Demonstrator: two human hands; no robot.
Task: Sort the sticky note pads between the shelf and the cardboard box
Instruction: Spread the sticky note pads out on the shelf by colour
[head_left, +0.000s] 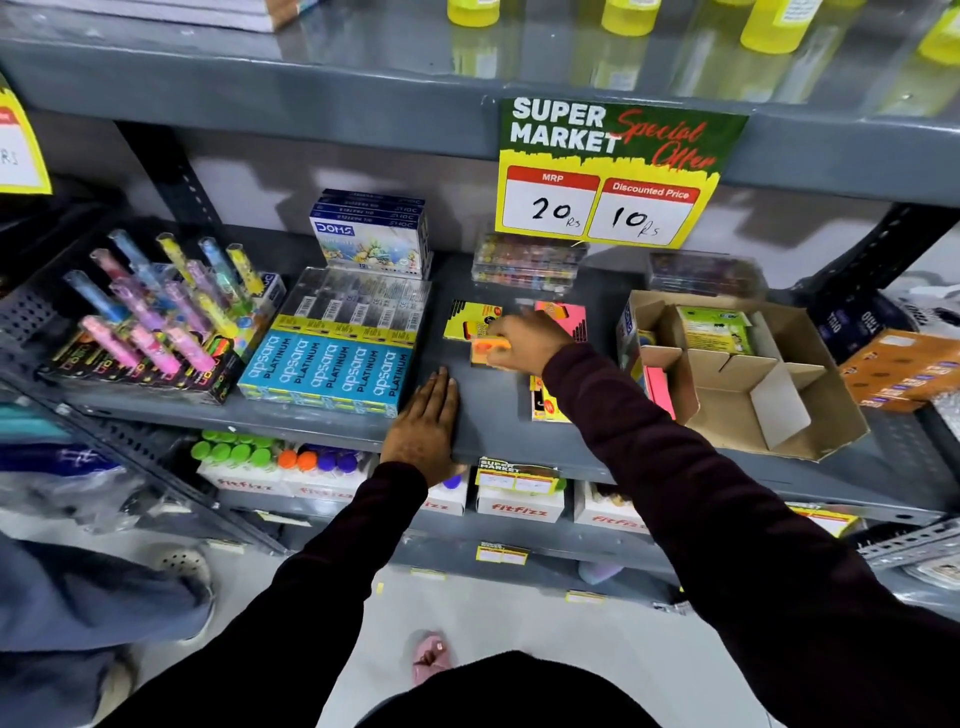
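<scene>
A: What does the right hand (524, 340) hold?

B: Its fingers (496, 347) close on an orange sticky note pad (485, 347), low over the grey metal shelf (493, 415). A yellow pad (470, 318) lies just behind the fingers, a pink pad (569, 317) beside them.

A: And the left hand (426, 426)?

B: Flat on the shelf, fingers straight, holding nothing.

A: How to place it well?

B: I think: lower it flat, edges in line with the yellow one. More pads wait in the brown cardboard box (753, 395).
</scene>
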